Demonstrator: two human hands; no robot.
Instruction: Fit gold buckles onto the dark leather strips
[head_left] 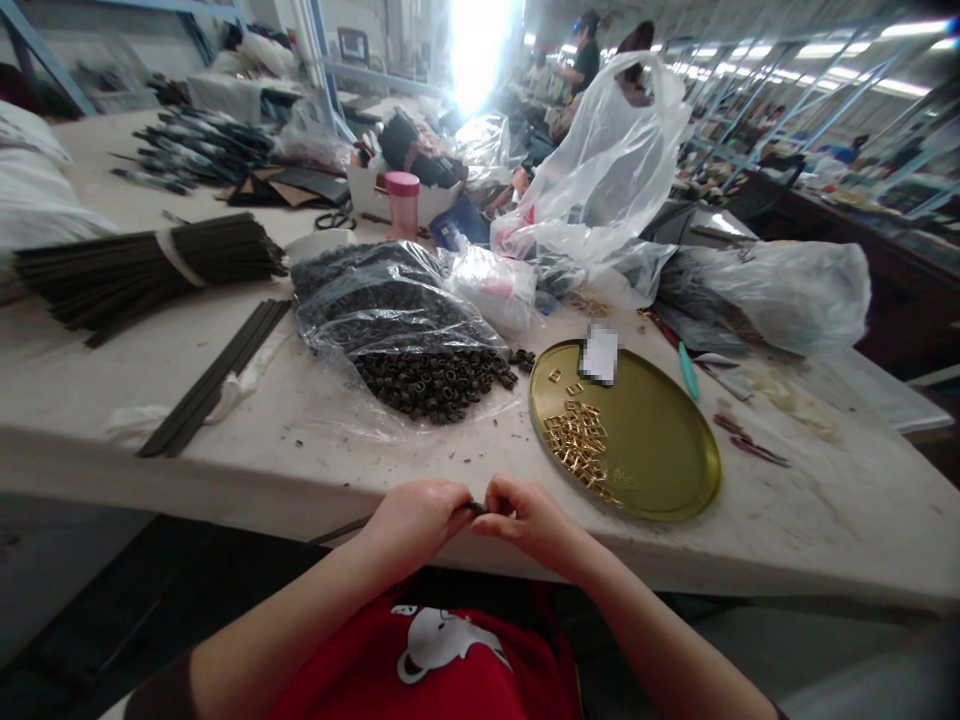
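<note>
Far left of hands: bundle of black strips [150,265], loose strips [217,375] nearer. L hand [416,520] & R hand [529,520] meet at table edge [300,480], fingers pinched narrow on a small dark piece [478,508] btwn them. Just beyond hands: pile of dark beads [435,380] spilling from bag. Right, near R hand: gold tray [660,450] w/ gold clips [577,435].

table: pale worktop [315,440] | frames: blue metal racks [847,90] | light: window glare [480,50], ceiling strips [825,50]
</note>
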